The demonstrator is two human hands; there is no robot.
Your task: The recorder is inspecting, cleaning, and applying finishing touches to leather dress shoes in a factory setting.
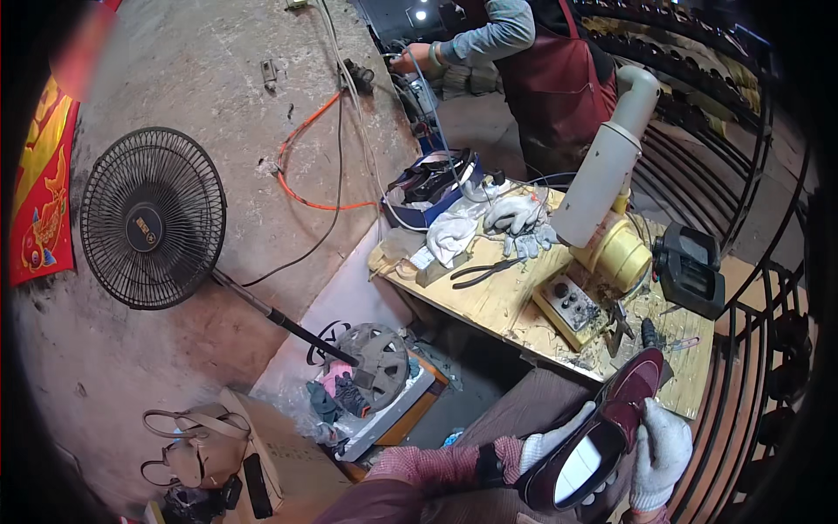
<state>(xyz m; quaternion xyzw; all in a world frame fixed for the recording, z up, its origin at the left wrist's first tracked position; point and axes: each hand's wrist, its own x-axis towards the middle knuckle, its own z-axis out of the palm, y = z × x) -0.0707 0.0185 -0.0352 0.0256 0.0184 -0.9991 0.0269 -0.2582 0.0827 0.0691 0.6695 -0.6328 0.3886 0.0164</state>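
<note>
A glossy dark red loafer [629, 403] with a pale insole is held over my lap, its toe pointing up and right toward the bench. My left hand [555, 439], in a white knit glove, grips the shoe along its left side; some of its fingers are hidden beneath the shoe. On the opposite side, my right hand [662, 454], also gloved in white, has its bent fingertips pressed against the shoe's upper near the opening. Whether those fingertips pinch anything small cannot be made out.
Ahead is a wooden bench [497, 307] with pliers [485, 272], loose gloves [517, 214], a control box [572, 306] and a yellow machine with a pipe [618, 253]. A black fan [154, 218] stands left. Metal racks [742, 349] curve along the right. Another person in a red apron [554, 87] works beyond.
</note>
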